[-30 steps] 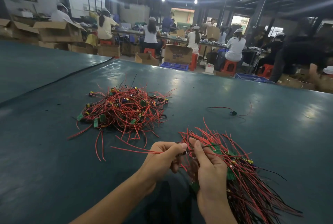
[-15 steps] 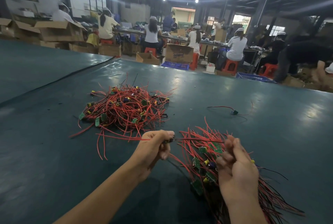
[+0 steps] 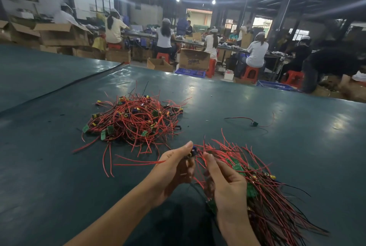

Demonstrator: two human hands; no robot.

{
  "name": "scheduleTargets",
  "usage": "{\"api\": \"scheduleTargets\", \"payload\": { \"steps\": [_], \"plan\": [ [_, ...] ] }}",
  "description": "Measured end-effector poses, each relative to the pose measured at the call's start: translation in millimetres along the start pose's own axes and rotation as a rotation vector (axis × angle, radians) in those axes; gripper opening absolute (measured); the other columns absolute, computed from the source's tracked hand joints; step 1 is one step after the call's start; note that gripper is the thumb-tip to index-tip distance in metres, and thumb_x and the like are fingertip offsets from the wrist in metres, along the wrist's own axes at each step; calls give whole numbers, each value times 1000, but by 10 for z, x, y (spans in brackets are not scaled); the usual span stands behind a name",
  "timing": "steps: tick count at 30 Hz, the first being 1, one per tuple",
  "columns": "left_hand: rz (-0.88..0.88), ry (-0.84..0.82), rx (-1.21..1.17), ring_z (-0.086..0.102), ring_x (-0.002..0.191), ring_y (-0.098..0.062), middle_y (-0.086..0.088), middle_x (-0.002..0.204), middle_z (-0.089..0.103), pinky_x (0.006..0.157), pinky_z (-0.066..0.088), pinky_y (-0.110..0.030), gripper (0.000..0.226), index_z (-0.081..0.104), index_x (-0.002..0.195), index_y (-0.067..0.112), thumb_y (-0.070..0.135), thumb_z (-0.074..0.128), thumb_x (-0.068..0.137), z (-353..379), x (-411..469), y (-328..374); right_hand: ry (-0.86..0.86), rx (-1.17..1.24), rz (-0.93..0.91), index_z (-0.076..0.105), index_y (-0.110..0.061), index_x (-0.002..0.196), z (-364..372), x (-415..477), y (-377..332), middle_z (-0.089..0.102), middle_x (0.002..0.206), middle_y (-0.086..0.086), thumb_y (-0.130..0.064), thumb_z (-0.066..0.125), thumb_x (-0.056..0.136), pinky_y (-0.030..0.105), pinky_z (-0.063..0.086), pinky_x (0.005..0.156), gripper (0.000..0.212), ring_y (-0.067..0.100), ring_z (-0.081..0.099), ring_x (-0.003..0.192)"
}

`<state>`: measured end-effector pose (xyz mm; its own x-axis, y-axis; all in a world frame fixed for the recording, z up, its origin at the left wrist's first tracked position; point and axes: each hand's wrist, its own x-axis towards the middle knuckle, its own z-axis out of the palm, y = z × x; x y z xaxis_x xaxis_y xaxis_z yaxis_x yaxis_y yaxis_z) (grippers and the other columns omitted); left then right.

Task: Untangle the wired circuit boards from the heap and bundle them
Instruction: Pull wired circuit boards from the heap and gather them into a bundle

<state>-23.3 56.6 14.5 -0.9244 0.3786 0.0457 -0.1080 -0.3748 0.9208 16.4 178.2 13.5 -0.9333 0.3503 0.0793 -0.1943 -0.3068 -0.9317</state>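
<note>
On the left of the dark green desk point(image 3: 49, 166) lies the heap point(image 3: 134, 121), a dense knot of red wires with small green boards and yellow and blue components poking out of it, loose wire ends trailing toward the near edge; it looks large, so much of the untangling appears to be left. Just to the right and nearer, the left hand point(image 3: 174, 168) is closed in a pinch, its fingers point(image 3: 187, 146) holding one wired circuit board point(image 3: 193, 151) by its small dark component, while that piece's red wires point(image 3: 138, 163) stream out leftward over the desk, apart from the heap. Beside it the right hand point(image 3: 227, 184) has its fingers curled around the bundle point(image 3: 267, 196), gripping it near the board end, so that green boards cluster at the hand and the red and black leads fan out toward the lower right. By its look this bundle already gathers many pieces, roughly comparable to what remains in the heap, so the work seems about midway, with the pinched piece about to join the bundle. Farther right, well apart, one stray wired board point(image 3: 254, 123) lies alone on the desk, not yet collected.
</note>
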Motion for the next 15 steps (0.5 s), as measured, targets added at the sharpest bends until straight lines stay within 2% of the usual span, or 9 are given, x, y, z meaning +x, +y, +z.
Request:
{"api": "scheduleTargets", "payload": {
  "steps": [2, 4, 7, 8, 10, 12, 15],
  "plan": [
    [-21, -40, 42, 47, 48, -10, 2, 56, 52, 49, 39, -21, 33, 66, 60, 25, 57, 70, 69, 42, -9, -41, -12, 16, -24, 81, -20, 77, 40, -14, 36, 70, 63, 1, -24, 72, 72, 16, 49, 49, 12, 5, 59, 51],
    [-40, -55, 84, 47, 48, -10, 2, 56, 52, 50, 40, -21, 35, 65, 60, 24, 57, 68, 70, 64, -22, -72, -1, 15, -21, 81, -22, 78, 38, -1, 54, 75, 74, 6, -25, 72, 72, 22, 57, 61, 11, 10, 67, 64],
    [-49, -62, 135, 49, 48, -11, 1, 55, 54, 51, 41, -21, 36, 65, 57, 22, 54, 64, 75, 65, -37, -83, 31, 12, 8, 80, -19, 74, 8, 26, 48, 74, 75, 9, -26, 71, 72, 39, 54, 75, 12, 24, 65, 72],
    [-48, -62, 159, 50, 49, -10, 2, 55, 55, 52, 42, -20, 37, 65, 57, 22, 54, 63, 75, 66, -40, -79, 44, 8, 21, 79, -18, 73, 3, 29, 43, 72, 73, 9, -26, 71, 74, 41, 52, 75, 12, 27, 62, 72],
    [-44, -56, 211, 51, 50, -9, 2, 55, 56, 53, 43, -19, 38, 65, 56, 22, 54, 62, 76, 61, -39, -70, 59, -18, 32, 78, -19, 71, -4, 26, 36, 69, 66, 5, -24, 70, 80, 36, 49, 67, 13, 21, 58, 64],
    [-29, -44, 248, 51, 48, -10, 2, 54, 56, 52, 43, -18, 41, 62, 54, 21, 53, 67, 80, 42, -28, -60, 78, -23, 33, 77, -17, 70, -12, 29, 22, 61, 56, -1, -18, 68, 87, 25, 43, 51, 20, 11, 50, 51],
    [16, -30, 274, 49, 46, -11, 1, 52, 54, 52, 42, -18, 38, 59, 52, 19, 46, 68, 77, -20, -12, -16, 192, 110, 61, 72, -11, 69, -86, 95, -68, 46, 47, -7, -11, 64, 90, 16, 29, 36, 22, 4, 35, 38]
  ]
}}
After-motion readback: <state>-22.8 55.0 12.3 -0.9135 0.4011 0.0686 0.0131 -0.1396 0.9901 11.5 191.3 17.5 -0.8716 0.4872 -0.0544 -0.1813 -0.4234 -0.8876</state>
